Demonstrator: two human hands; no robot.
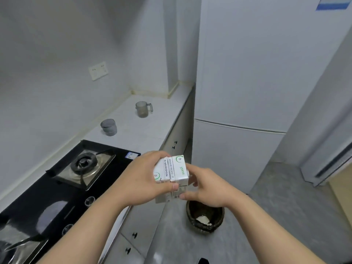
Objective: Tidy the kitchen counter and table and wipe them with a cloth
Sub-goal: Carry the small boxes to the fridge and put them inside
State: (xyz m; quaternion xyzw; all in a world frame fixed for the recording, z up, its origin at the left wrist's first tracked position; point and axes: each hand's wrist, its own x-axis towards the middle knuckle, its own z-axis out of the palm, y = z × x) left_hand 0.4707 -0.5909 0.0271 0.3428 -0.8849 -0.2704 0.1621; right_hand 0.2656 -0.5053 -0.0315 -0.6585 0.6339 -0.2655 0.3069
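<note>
Item 1: white cartons (171, 171), small, green print, bunched together; my left hand (144, 178) and right hand (207, 187) both grip them, held above floor by worktop (150, 119) edge. Item 2: lidded cup w/ handle (143, 109), on worktop. Item 3: grey pot (108, 127), nr gas hob (76, 176). Item 4: waste basket (205, 218), on floor below hands.

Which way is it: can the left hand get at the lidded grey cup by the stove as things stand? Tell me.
Probably not yet. The left hand is clamped with the right hand on the white cartons. Nothing stands between it and the grey cup on the counter.
</note>
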